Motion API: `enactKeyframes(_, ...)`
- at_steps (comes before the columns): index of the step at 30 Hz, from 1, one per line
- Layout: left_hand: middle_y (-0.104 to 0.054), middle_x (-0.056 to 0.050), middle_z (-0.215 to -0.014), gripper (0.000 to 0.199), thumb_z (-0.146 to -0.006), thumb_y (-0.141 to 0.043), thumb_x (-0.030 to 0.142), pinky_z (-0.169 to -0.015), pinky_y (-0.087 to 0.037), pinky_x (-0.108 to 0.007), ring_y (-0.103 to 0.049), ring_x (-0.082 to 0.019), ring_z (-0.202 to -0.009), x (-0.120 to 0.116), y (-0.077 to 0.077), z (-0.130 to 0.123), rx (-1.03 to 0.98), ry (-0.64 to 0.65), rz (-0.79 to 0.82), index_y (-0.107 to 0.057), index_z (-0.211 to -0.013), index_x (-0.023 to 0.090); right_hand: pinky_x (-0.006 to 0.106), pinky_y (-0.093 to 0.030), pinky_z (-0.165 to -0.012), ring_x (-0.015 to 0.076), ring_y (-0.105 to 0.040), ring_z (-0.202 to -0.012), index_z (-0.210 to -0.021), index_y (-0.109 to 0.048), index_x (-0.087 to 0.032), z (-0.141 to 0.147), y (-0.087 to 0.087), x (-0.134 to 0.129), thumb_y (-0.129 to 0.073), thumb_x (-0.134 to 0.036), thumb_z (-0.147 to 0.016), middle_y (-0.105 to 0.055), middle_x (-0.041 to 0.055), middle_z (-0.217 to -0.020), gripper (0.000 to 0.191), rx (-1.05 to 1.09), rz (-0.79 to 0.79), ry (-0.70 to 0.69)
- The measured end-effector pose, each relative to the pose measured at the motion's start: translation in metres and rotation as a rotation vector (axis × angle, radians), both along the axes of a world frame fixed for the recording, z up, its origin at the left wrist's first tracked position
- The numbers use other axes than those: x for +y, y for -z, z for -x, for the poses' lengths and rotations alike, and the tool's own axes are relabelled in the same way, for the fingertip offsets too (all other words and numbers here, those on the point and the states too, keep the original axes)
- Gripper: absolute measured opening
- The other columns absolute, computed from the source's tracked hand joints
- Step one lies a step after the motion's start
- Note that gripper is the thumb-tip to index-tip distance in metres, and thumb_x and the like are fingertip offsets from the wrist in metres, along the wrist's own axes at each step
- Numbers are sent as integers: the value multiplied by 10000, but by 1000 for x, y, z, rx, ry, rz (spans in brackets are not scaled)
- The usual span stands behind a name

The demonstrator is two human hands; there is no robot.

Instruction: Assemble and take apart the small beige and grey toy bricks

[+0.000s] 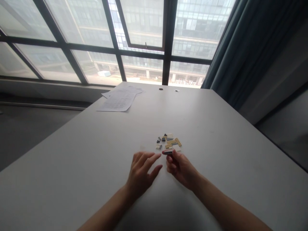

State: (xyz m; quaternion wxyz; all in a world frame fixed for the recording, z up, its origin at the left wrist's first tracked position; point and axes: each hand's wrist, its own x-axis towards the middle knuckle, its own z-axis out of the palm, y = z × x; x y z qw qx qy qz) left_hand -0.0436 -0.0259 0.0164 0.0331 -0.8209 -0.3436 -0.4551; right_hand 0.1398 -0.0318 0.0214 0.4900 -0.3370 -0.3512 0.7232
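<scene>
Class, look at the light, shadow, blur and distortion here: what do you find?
Head view: bright backlight washes out the window; the curtain falls dark; soft shadow on the near table; small bricks too soft for fine detail; table edges splay widely, suggesting a wide lens.

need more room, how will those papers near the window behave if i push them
The papers would probably bend easily, since the nearest sheet's edge curves. They look light, being only a few thin sheets. They may slide apart if pushed, because they overlap unevenly, with no binding visible.
</scene>
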Motion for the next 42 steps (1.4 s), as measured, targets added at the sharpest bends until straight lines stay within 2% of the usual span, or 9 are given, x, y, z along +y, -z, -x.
enactKeyframes(3,-647,-37,-889,346,-806,-666,176,-787,-433,-326,-565,-170,-823,-8,-3,-7,-25,53,-13,-592,-1139,231,209,-146,-449,46,-175,-459,-767,-622,-147,9,-1,-12,-651,-526,-782,-355,-67,-596,381,267,179,-114)
enactKeyframes(6,-622,-16,-817,296,-808,-652,137,-755,-432,-310,-550,-152,-764,-9,-2,-6,-61,26,-19,-628,-1082,248,211,-136,-446,46,-201,-450,-693,-579,-144,14,3,-15,-675,-512,-763,-376,-66,-568,386,305,221,-103)
enactKeyframes(13,-614,-19,-817,172,-829,-632,164,-743,-449,-300,-543,-145,-759,-6,2,-3,-68,53,92,-641,-986,235,253,-147,-459,63,-232,-424,-515,-443,-172,17,10,-16,-615,-517,-790,-336,-69,-451,473,97,132,14)
enactKeyframes(18,-621,-27,-826,157,-829,-633,171,-740,-458,-302,-546,-154,-774,-7,2,-5,-86,103,116,-624,-977,223,263,-146,-474,70,-225,-439,-519,-475,-169,15,11,-17,-568,-521,-816,-335,-70,-448,470,-46,50,57)
enactKeyframes(23,-634,-26,-819,143,-806,-661,185,-735,-446,-306,-552,-159,-771,-9,4,-5,-42,123,97,-615,-937,220,258,-159,-481,71,-206,-453,-465,-394,-185,11,14,-17,-579,-464,-820,-302,-77,-444,488,-251,-78,92)
enactKeyframes(27,-656,-30,-844,260,-775,-689,151,-754,-442,-315,-564,-164,-799,-13,6,-5,-3,139,24,-596,-1008,220,241,-202,-486,78,-254,-470,-496,-485,-169,11,15,-17,-583,-415,-806,-349,-69,-471,408,-335,-111,160)
enactKeyframes(33,-682,-16,-832,175,-799,-652,118,-738,-456,-304,-581,-148,-761,-13,6,-3,-11,140,23,-617,-931,228,237,-269,-494,86,-310,-465,-550,-603,-149,11,13,-16,-544,-443,-833,-363,-63,-470,412,-504,-127,225)
enactKeyframes(38,-693,-16,-774,85,-810,-661,180,-703,-484,-287,-599,-142,-715,-4,4,-1,-117,76,83,-639,-885,212,232,-388,-512,112,-491,-527,-942,-639,-164,6,13,-15,-615,-358,-805,-576,-25,-646,239,-504,-232,222)
enactKeyframes(42,-701,-19,-745,47,-829,-642,250,-706,-470,-301,-609,-155,-712,-1,11,0,-27,9,149,-663,-828,208,286,-467,-687,161,-594,-708,-949,-686,-165,5,14,-14,-565,-266,-843,-669,49,-817,190,-745,-381,218)
